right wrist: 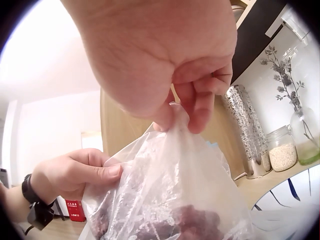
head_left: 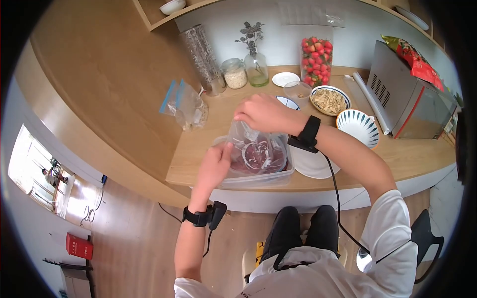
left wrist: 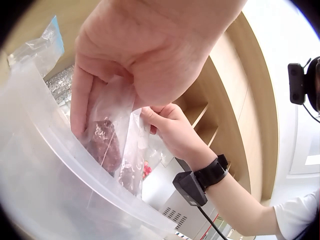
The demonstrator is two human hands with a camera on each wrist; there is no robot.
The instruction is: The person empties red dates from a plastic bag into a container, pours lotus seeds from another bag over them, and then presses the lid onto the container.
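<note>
A clear plastic bag (head_left: pixel 251 141) with dark red, meat-like pieces in it is held over a translucent plastic container (head_left: pixel 261 183). My right hand (head_left: pixel 266 113) pinches the top of the bag between thumb and fingers and draws it up to a peak in the right wrist view. At the bag's left side my left hand (head_left: pixel 214 165) grips the plastic, its thumb (right wrist: pixel 112 172) lying along the film. In the left wrist view the dark red pieces (left wrist: pixel 105 142) show through the bag beside the container's wall (left wrist: pixel 95 175). More dark red content lies in the container.
Zip bags (head_left: pixel 191 109) stand at the left, near a jar of grains (head_left: pixel 234 74) and a glass vase (head_left: pixel 256 69). Strawberries (head_left: pixel 316 60), a bowl of dried strips (head_left: pixel 330 101), a patterned bowl (head_left: pixel 357 126) and a microwave-like appliance (head_left: pixel 410 99) are right. A white plate (head_left: pixel 315 166) sits beside the container.
</note>
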